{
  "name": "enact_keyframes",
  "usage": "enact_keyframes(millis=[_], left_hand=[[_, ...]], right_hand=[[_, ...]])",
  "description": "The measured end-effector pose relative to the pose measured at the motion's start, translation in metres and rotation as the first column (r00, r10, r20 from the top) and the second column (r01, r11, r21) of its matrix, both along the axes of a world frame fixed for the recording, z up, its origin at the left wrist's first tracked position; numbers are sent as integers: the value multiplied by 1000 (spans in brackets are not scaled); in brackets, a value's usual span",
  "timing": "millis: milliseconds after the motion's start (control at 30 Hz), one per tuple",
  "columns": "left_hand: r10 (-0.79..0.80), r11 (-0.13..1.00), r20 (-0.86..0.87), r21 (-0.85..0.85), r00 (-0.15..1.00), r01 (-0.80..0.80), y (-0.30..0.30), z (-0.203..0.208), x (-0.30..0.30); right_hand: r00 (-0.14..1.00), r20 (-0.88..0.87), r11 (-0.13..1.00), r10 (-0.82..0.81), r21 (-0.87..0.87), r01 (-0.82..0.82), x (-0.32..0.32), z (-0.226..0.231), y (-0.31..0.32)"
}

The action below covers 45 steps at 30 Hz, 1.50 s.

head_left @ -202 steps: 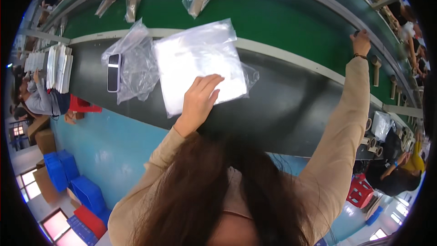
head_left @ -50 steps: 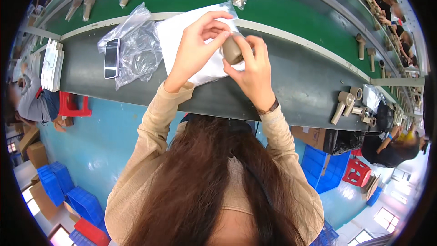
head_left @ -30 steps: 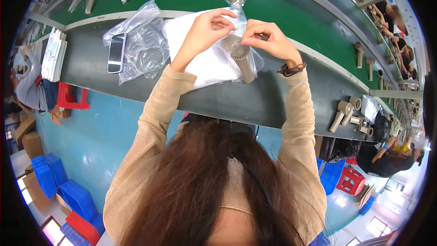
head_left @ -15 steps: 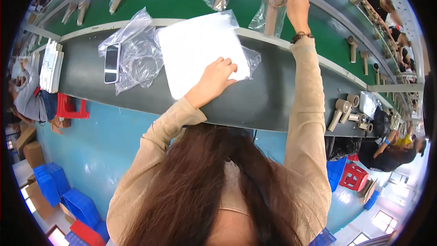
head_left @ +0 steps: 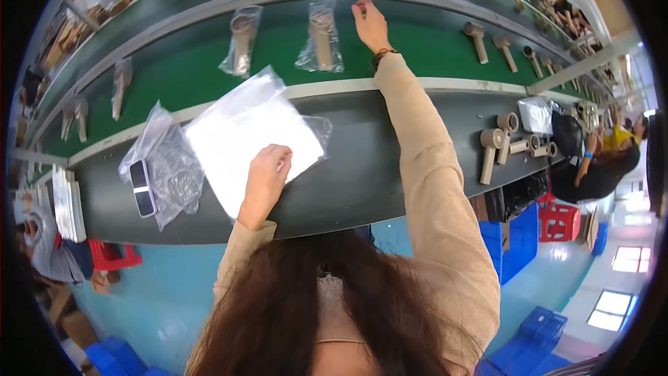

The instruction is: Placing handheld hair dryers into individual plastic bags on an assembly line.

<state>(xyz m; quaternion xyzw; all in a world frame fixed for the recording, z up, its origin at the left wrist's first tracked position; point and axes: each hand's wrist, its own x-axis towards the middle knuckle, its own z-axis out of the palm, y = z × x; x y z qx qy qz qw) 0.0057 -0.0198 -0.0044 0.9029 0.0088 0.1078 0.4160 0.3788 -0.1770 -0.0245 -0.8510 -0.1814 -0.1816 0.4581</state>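
Right fingers (head_left: 361, 12) moved off bagged fan (head_left: 322, 38) on green belt (head_left: 424, 52).

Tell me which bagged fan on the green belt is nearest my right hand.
The rightmost bagged fan, just left of your right hand; the other bagged fans lie farther left along the green belt.

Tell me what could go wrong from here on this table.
The phone lies partly over the crumpled clear plastic, so tugging that plastic might drag it along.

At the right, the nearest beige handheld fan has its handle end close to the near edge of the table; a bump could send it over.

The flat white plastic stack looks slick and might slide under the left grip.
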Motion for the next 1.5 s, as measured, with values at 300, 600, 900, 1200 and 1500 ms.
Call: enact_keyframes(millis=[300, 600, 900, 1200, 1500], left_hand=[[154, 985, -100, -66, 983, -161, 1, 19, 2], [220, 965, -90, 167, 971, -203, -2, 20, -1], [243, 970, -111, 21, 964, -242, -1, 28, -2], [93, 990, 50, 104, 994, -98, 6, 9, -8], [96, 984, 188, 130, 977, -122, -4, 14, -17]], right_hand=[[795, 444, 427, -414, -676, 600, 92, -29, -231], [742, 551, 167, -383, -748, 642, 165, -44, -290], [843, 466, 232, -270, -818, 526, 148, 5, -273], [998, -5, 977, 66, 205, -64, -60, 64, -193], [975, 25, 723, 220, 667, -180, -299, 44, -56]])
